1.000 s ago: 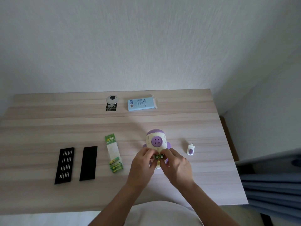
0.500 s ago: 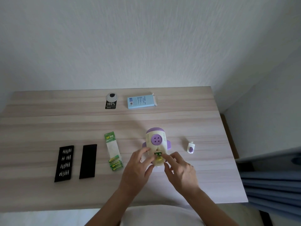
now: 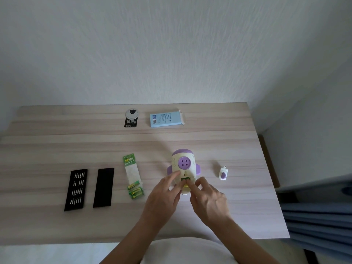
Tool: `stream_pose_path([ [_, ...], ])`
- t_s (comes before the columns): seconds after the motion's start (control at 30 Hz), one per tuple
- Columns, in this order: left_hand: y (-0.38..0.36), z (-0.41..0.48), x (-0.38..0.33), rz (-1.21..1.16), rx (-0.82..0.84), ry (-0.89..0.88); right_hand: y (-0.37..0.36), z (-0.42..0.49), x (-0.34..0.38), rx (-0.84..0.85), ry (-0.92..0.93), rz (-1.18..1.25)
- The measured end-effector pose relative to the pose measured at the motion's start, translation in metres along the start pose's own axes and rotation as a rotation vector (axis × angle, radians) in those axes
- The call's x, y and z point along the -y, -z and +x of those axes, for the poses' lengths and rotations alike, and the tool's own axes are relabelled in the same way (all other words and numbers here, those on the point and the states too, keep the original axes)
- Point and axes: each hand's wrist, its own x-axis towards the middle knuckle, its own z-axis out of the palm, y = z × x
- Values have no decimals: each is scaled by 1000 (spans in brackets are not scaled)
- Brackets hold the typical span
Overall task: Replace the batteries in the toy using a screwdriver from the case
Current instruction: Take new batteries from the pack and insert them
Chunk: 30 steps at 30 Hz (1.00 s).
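Purple toy (image 3: 183, 162), batteries (image 3: 184, 179) half hidden by hands (image 3: 162, 199) (image 3: 209, 201)

The light is dim, soft and diffuse, with a cool greyish cast. The wall (image 3: 171, 44) is brightest at its middle and darkens toward the corners. The left hand (image 3: 162, 199) and right hand (image 3: 209, 201) throw only faint, blurred shadows on the table (image 3: 57, 145), whose near right part shows a pale sheen. The wide-angle lens bows the table's edges, and fine print is too soft to read.
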Motion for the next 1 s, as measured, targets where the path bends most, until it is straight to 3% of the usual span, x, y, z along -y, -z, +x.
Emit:
stream_pose_path([
  [0.53,3,-6,-10,34,18,27,7,0,-6,-3,31,-16],
  [0.7,18,-17,-14,24,38,120,12,0,-2,-80,27,66],
  [0.83,29,-35,1,-7,-20,271,12,3,20,-143,124,125],
  [1.0,41,-70,48,1,6,440,4,15,63,-9,231,132],
])
